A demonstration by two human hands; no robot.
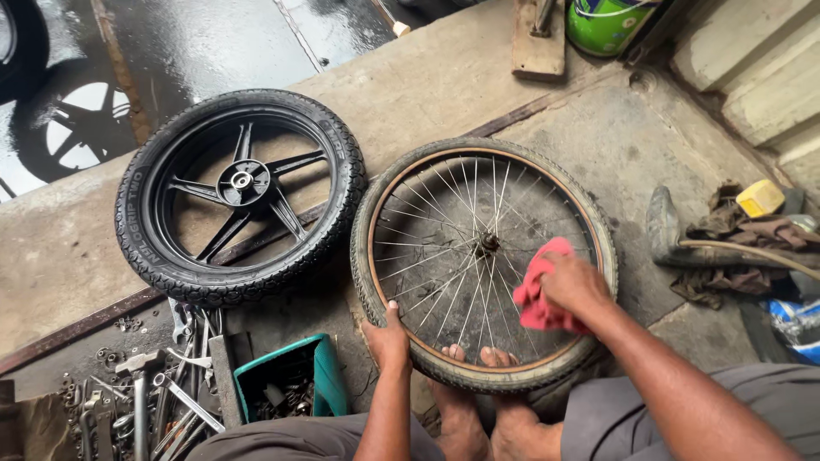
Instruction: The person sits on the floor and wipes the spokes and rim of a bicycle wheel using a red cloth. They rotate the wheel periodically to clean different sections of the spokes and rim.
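Head view, looking down: left hand point(389, 337) clasps the near rim of a rusty spoked bicycle wheel point(483, 263) lying on the concrete floor point(444, 85); right hand point(574, 286) clenches a pink rag point(538, 294) against its spokes, wiping seemingly unfinished; black alloy motorcycle wheel point(241, 196) just beside.

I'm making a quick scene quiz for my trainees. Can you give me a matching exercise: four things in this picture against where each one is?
Things:
1. red cloth
2. black cast wheel
3. teal box
4. green bucket

Places:
A. top edge of the view, beside a wooden block
B. in the right hand, against the spokes
C. lying flat to the left of the spoked wheel
D. bottom left, next to loose wrenches

Pairs: 1-B, 2-C, 3-D, 4-A
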